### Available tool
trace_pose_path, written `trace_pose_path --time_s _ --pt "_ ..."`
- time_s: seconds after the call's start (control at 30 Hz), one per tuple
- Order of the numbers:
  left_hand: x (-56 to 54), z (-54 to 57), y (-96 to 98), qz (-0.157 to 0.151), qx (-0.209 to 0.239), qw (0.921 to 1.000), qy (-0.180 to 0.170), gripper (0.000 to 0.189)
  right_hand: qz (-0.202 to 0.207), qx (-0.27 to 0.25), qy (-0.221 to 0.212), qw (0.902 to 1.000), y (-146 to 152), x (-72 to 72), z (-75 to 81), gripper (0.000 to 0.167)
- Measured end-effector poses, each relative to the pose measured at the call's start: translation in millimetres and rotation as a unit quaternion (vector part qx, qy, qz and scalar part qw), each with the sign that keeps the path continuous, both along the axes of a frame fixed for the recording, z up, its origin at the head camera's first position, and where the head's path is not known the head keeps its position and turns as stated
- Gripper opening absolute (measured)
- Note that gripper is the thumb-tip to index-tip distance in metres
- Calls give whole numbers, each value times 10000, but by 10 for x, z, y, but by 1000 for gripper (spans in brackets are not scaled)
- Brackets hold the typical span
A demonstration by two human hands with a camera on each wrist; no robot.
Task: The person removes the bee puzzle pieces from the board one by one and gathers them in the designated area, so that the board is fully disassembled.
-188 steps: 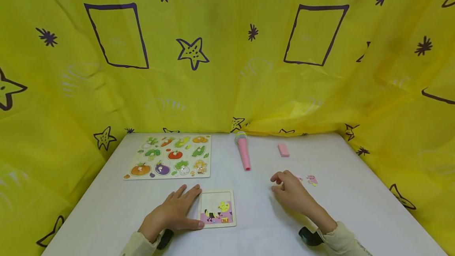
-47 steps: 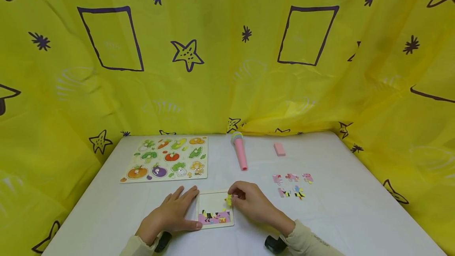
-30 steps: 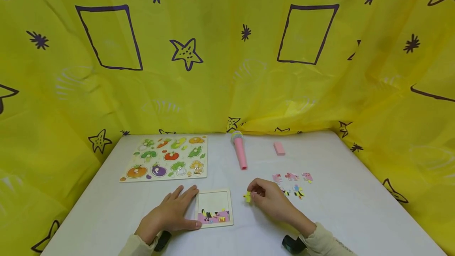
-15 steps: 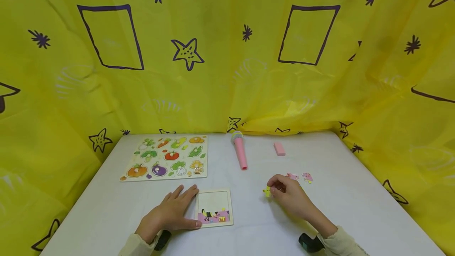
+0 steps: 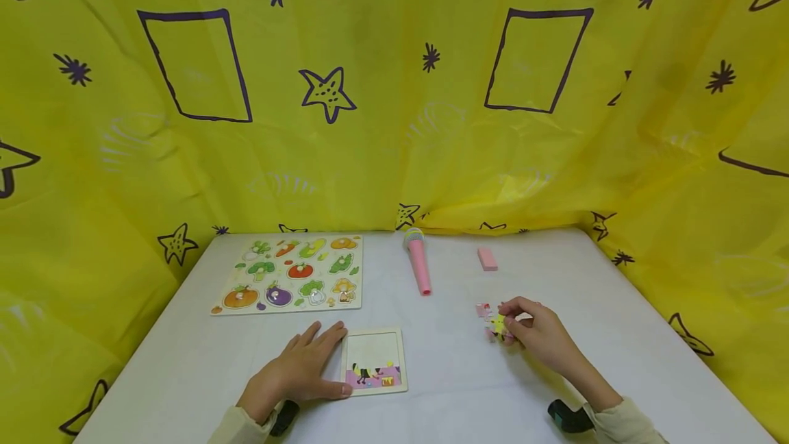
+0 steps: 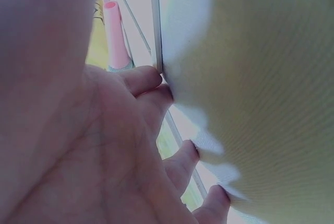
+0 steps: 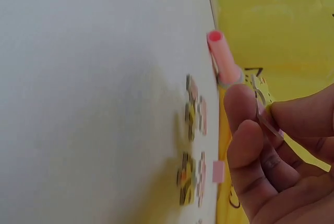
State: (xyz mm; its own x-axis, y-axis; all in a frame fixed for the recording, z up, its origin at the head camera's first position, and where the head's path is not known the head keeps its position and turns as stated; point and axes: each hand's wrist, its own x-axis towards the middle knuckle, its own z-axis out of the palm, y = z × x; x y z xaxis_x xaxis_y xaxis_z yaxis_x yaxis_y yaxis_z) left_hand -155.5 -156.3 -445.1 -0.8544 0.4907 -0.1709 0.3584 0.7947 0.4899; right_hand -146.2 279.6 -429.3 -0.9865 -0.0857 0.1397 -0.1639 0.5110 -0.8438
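Note:
My right hand (image 5: 542,338) pinches a yellow jigsaw piece (image 5: 497,321) between thumb and fingertips, above several loose pink, yellow and black jigsaw pieces (image 5: 483,310). The right wrist view shows the pinched piece (image 7: 262,92) edge-on, apart from the loose pieces (image 7: 186,185) lying on the table. My left hand (image 5: 298,370) lies beside a small square puzzle tray (image 5: 403,362), fingers spread on the cloth, thumb on the tray's lower left corner. Fitted pieces showing a bee and a honey pot line the tray's bottom; its upper part is bare. My right hand partly hides the loose pieces.
A wooden vegetable puzzle board (image 5: 290,308) lies at the back left. Behind the tray, a pink toy microphone (image 5: 419,264) and a pink block (image 5: 487,259) lie on the white-covered table (image 5: 450,396). A yellow patterned curtain (image 5: 382,156) encloses the back and sides.
The yellow piece sat in the tray earlier. My right hand has lifted it out and carried it right, over the loose pieces. My left hand stays at the tray.

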Motion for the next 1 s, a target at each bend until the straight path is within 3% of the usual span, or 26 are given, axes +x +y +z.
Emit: trace_pose_path --time_s 0.37,1.0 --pt "74 159 60 193 -104 9997 -86 98 -403 701 191 9965 343 35 28 15" --pt "74 157 37 147 59 9999 -13 99 -804 1392 -223 9867 699 -24 -34 14"
